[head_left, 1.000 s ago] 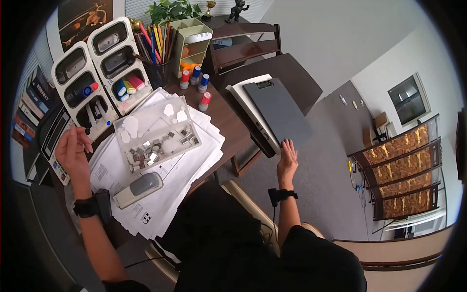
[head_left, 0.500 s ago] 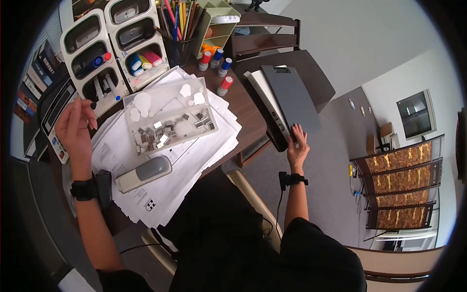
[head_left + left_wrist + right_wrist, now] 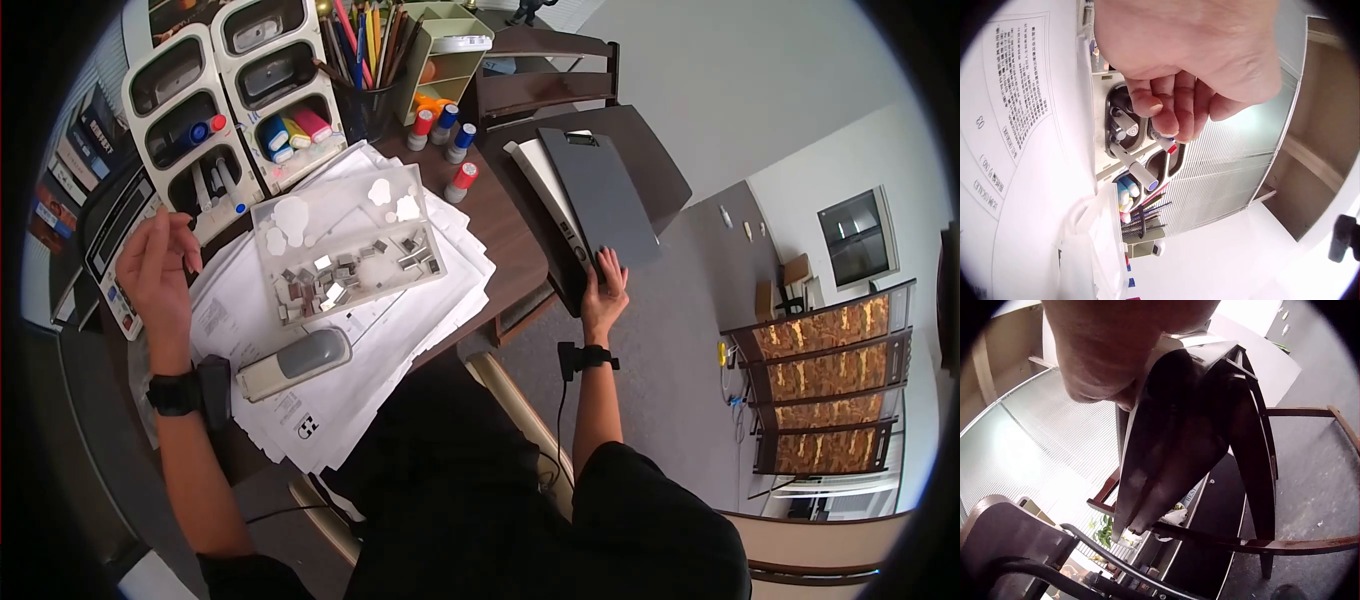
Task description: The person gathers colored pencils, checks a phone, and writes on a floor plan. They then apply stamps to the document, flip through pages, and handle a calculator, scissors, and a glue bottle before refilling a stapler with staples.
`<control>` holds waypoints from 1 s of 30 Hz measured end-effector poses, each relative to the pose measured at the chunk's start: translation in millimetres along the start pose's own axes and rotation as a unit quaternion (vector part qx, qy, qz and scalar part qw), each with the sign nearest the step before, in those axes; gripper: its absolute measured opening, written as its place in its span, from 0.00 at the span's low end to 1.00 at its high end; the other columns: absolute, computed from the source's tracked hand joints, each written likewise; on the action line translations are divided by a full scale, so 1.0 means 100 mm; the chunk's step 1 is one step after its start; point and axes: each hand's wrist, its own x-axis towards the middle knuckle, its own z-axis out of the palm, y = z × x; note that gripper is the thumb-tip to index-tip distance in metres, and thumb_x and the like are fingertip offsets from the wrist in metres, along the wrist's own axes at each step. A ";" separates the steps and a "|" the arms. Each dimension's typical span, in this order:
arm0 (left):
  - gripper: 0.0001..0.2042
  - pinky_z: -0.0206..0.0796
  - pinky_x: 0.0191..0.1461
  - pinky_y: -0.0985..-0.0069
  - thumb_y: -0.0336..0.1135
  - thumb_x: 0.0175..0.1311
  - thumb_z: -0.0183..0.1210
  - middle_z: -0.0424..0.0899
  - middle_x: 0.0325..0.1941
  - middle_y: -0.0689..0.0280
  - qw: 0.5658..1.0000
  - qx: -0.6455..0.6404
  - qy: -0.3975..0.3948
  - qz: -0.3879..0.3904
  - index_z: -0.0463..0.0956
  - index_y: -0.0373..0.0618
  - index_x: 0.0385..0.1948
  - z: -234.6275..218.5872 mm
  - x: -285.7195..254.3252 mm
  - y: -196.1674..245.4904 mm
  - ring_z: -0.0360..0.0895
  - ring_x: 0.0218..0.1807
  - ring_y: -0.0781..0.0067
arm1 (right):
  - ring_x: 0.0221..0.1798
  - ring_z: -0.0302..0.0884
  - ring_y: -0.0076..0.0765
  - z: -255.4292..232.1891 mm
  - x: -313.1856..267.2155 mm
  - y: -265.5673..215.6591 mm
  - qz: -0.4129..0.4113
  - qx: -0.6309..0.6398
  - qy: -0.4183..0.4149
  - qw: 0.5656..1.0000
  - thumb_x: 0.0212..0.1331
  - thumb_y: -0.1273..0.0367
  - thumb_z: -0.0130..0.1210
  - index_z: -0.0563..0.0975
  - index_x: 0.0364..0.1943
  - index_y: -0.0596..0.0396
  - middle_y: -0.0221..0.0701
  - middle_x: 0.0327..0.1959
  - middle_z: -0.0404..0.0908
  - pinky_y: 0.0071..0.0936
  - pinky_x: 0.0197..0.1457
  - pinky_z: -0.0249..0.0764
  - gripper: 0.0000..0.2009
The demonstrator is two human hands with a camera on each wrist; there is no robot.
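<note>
In the head view my left hand (image 3: 160, 265) hovers beside the calculator (image 3: 115, 265), its fingers loosely bent. The left wrist view shows this hand (image 3: 1185, 69) in front of the pen organizer (image 3: 1105, 156), holding nothing. My right hand (image 3: 604, 295) rests on the near end of a dark grey clipboard (image 3: 605, 195), fingers fairly straight. Under the clipboard lies a white and black ring binder (image 3: 552, 198), over the chair seat (image 3: 655, 165). The right wrist view shows that hand (image 3: 1116, 350) against the end of the binder (image 3: 1169, 419); its fingertips are hidden there.
Papers (image 3: 225, 300) cover the desk, bearing a clear tray (image 3: 340, 215) of metal pieces and a grey-white handset-like device (image 3: 295, 365). Behind stand an organizer (image 3: 218, 70), a pencil cup (image 3: 365, 110) and several red- and blue-capped bottles (image 3: 462, 180). A folding screen (image 3: 825, 375) stands right.
The head view has swung, so the desk things sit higher and further right. My right hand stays on the clipboard, a little nearer the binder's spine. My left hand stays by the calculator.
</note>
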 end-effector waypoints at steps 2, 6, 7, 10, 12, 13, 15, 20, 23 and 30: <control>0.14 0.60 0.25 0.81 0.34 0.76 0.52 0.78 0.24 0.62 1.000 -0.008 0.003 -0.005 0.81 0.29 0.39 -0.03 0.01 -0.03 0.71 0.23 0.77 | 0.70 0.72 0.42 -0.01 0.01 0.00 -0.005 -0.007 -0.002 1.000 0.62 0.75 0.60 0.84 0.52 0.52 0.34 0.60 0.82 0.53 0.80 0.51 0.14; 0.14 0.60 0.25 0.81 0.33 0.76 0.52 0.78 0.23 0.63 1.000 -0.008 0.012 -0.008 0.81 0.30 0.39 0.01 -0.01 -0.01 0.71 0.23 0.78 | 0.70 0.71 0.43 -0.04 0.00 -0.05 -0.036 -0.046 -0.012 0.998 0.61 0.77 0.58 0.82 0.54 0.52 0.33 0.61 0.81 0.53 0.79 0.53 0.16; 0.14 0.60 0.25 0.81 0.33 0.76 0.52 0.78 0.23 0.63 1.000 -0.007 0.009 -0.005 0.81 0.30 0.39 0.02 -0.01 -0.01 0.71 0.23 0.78 | 0.70 0.71 0.43 -0.05 0.00 -0.03 -0.037 -0.047 -0.010 0.998 0.61 0.77 0.58 0.82 0.54 0.52 0.33 0.61 0.81 0.53 0.79 0.53 0.16; 0.13 0.60 0.25 0.81 0.34 0.76 0.52 0.78 0.24 0.63 1.000 -0.007 0.000 -0.001 0.81 0.30 0.38 -0.02 0.00 -0.03 0.71 0.23 0.79 | 0.70 0.71 0.43 -0.02 0.00 -0.01 -0.023 -0.032 -0.012 0.999 0.60 0.79 0.56 0.82 0.54 0.51 0.33 0.61 0.81 0.54 0.79 0.53 0.18; 0.13 0.60 0.25 0.81 0.34 0.76 0.52 0.78 0.24 0.63 1.000 -0.008 -0.005 0.001 0.81 0.30 0.38 -0.03 0.01 -0.03 0.71 0.23 0.79 | 0.70 0.71 0.43 0.03 -0.02 -0.03 -0.023 -0.040 0.004 0.999 0.60 0.79 0.56 0.82 0.54 0.52 0.33 0.61 0.81 0.54 0.79 0.53 0.18; 0.13 0.61 0.25 0.81 0.34 0.76 0.52 0.78 0.24 0.63 1.000 -0.008 0.005 -0.003 0.80 0.30 0.38 -0.02 0.01 -0.02 0.71 0.23 0.79 | 0.70 0.72 0.43 0.05 -0.05 -0.04 -0.023 -0.048 0.016 0.998 0.60 0.79 0.56 0.82 0.53 0.52 0.33 0.61 0.81 0.54 0.79 0.54 0.18; 0.13 0.61 0.25 0.81 0.34 0.75 0.52 0.78 0.24 0.63 1.000 -0.009 0.012 -0.008 0.80 0.30 0.38 0.00 -0.01 -0.02 0.71 0.23 0.79 | 0.70 0.72 0.43 0.07 -0.09 -0.07 -0.019 -0.047 0.024 0.998 0.60 0.79 0.56 0.82 0.53 0.52 0.33 0.61 0.81 0.53 0.79 0.54 0.17; 0.14 0.61 0.25 0.82 0.34 0.76 0.52 0.78 0.24 0.63 1.000 -0.005 0.015 -0.007 0.80 0.30 0.38 -0.03 0.01 -0.04 0.71 0.22 0.79 | 0.70 0.72 0.43 0.07 -0.11 -0.14 -0.019 -0.052 0.032 0.998 0.60 0.79 0.55 0.82 0.53 0.54 0.34 0.60 0.82 0.53 0.79 0.54 0.17; 0.14 0.61 0.24 0.81 0.34 0.76 0.52 0.79 0.24 0.62 1.000 -0.013 0.017 -0.004 0.80 0.31 0.38 -0.06 0.02 -0.06 0.72 0.22 0.78 | 0.69 0.73 0.43 0.07 -0.11 -0.16 -0.028 -0.063 0.033 0.997 0.59 0.80 0.54 0.82 0.53 0.54 0.35 0.60 0.82 0.53 0.78 0.56 0.18; 0.14 0.62 0.24 0.81 0.35 0.76 0.51 0.78 0.23 0.63 1.000 -0.003 0.009 0.004 0.80 0.32 0.37 -0.03 0.02 0.01 0.72 0.22 0.78 | 0.56 0.84 0.46 -0.28 0.25 -0.27 -0.126 -0.123 0.102 0.979 0.58 0.83 0.55 0.81 0.51 0.56 0.40 0.52 0.85 0.42 0.61 0.78 0.17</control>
